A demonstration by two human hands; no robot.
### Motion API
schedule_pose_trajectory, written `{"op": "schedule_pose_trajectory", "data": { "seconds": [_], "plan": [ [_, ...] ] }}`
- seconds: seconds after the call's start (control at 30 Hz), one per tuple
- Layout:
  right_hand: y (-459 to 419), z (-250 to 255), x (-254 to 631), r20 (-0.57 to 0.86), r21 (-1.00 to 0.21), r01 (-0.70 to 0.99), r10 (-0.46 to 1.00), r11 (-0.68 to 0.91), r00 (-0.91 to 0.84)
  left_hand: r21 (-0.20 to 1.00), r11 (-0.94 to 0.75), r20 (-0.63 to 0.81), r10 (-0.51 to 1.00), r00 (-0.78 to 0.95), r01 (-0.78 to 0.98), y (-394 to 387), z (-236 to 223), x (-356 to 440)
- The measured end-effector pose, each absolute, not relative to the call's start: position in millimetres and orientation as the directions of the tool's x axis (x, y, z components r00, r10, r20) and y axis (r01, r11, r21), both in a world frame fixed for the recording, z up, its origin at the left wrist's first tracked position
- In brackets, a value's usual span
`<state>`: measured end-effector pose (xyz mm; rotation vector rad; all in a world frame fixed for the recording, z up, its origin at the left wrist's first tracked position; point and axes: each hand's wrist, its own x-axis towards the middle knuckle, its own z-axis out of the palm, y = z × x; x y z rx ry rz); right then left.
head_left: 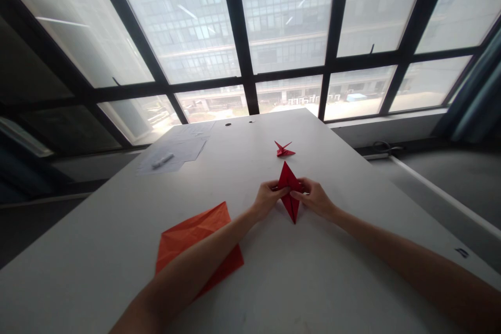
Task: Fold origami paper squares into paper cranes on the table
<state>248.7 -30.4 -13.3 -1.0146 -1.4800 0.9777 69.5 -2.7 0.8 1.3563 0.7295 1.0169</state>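
A red paper folded into a long diamond (288, 173) is held just over the white table, one point away from me and one towards me. My left hand (270, 196) grips its left side, thumb on top and fingers underneath. From the right, my right hand (314, 198) pinches the other side, its thumb near the middle crease. Just beyond the diamond sits a small finished-looking red origami crane (284, 149). An orange creased sheet of paper (191, 230) lies to the left, partly covered by my left forearm.
White printed sheets (191, 150) lie at the table's far left with a pale marker-like object (163, 160) on them. The white table (352, 250) reaches towards large windows. A small dark mark (462, 252) shows near its right edge.
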Motion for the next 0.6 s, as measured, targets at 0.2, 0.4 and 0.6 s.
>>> {"op": "schedule_pose_trajectory", "data": {
  "seconds": [0.2, 0.4, 0.6],
  "plan": [
    [-31, -15, 249, 0.307, -0.945, 0.060, 0.937, 0.321, -0.167, 0.976, -0.012, 0.099, 0.913, 0.396, -0.217, 1, -2, 67],
    [-34, -13, 248, 0.332, -0.937, 0.056, 0.930, 0.345, -0.158, 0.980, -0.169, 0.186, 0.965, 0.184, -0.102, 5, -9, 71],
    [-37, -10, 246, 0.388, -0.900, 0.151, 0.909, 0.409, -0.150, 0.974, -0.214, 0.229, 0.901, 0.368, -0.081, -1, -7, 76]
  ]
}}
